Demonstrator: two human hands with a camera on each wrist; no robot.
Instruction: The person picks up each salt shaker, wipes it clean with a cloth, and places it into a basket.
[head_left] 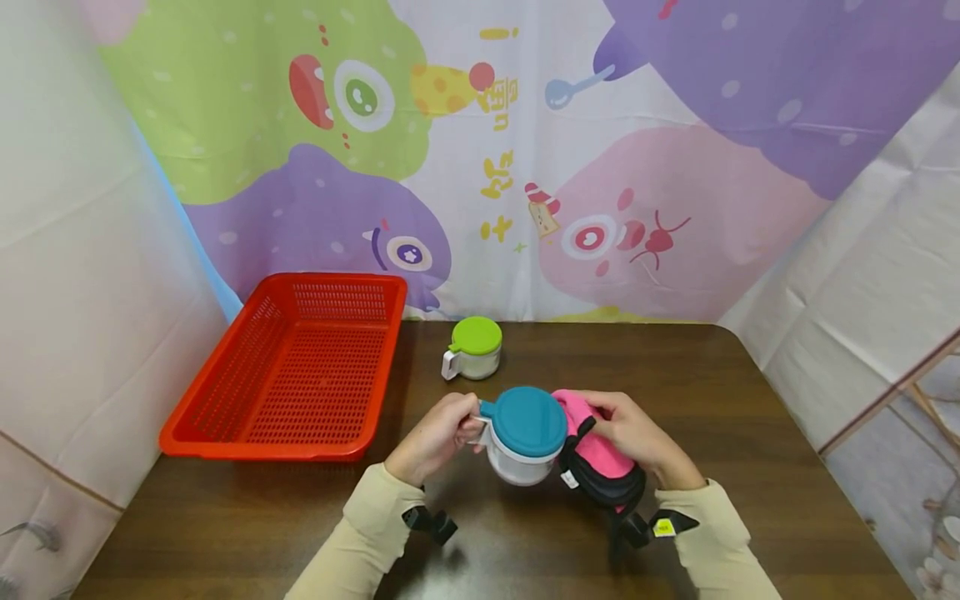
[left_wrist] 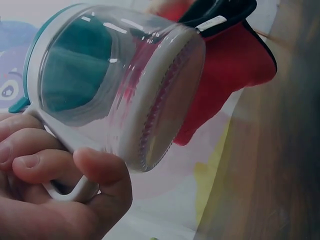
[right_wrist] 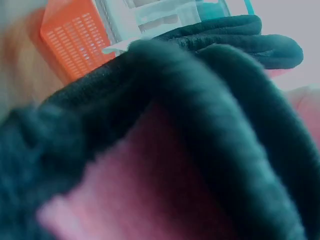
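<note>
My left hand point(head_left: 438, 429) grips the white handle of a clear seasoning jar point(head_left: 522, 468) with a teal lid. The left wrist view shows the fingers curled round that handle, with the jar's pale base point(left_wrist: 167, 107) tilted toward the camera. On the jar's right side, my right hand point(head_left: 637, 433) holds a pink cloth item point(head_left: 606, 457) with black edging and a small white tag. It lies right against the jar wall in the head view. In the right wrist view, the black edging point(right_wrist: 200, 110) covers much of the picture and hides the fingers.
A smaller seasoning jar point(head_left: 477, 346) with a green lid stands farther back on the brown table point(head_left: 675, 367). To the left is a red perforated basket point(head_left: 382, 400). A cartoon-print curtain point(head_left: 480, 275) hangs behind the table.
</note>
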